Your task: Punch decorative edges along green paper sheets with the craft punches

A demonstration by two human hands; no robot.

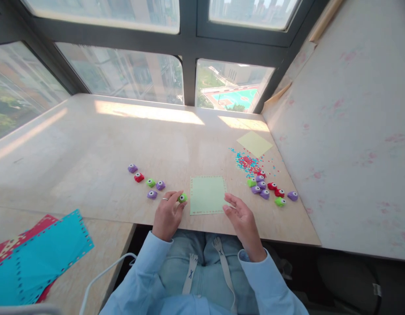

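Observation:
My left hand (167, 215) is closed on a small green craft punch (182, 198), just left of a pale green sheet of paper (207, 195). Small punched holes run along the sheet's edges. At the sheet's right edge is my right hand (241, 216), fingers apart and nothing in it; whether its fingertips touch the paper I cannot tell. Beyond my left hand lie several more punches, among them a purple punch (152, 194), a red punch (139, 177) and another green punch (150, 182).
On the right sits a cluster of punches (261, 185) in purple, red and green. Behind it are a heap of red and blue paper bits (248, 162) and a pale yellow sheet (255, 143). Blue punched paper (51, 253) overlaps red paper (41, 222) at lower left, near a white cable (104, 273).

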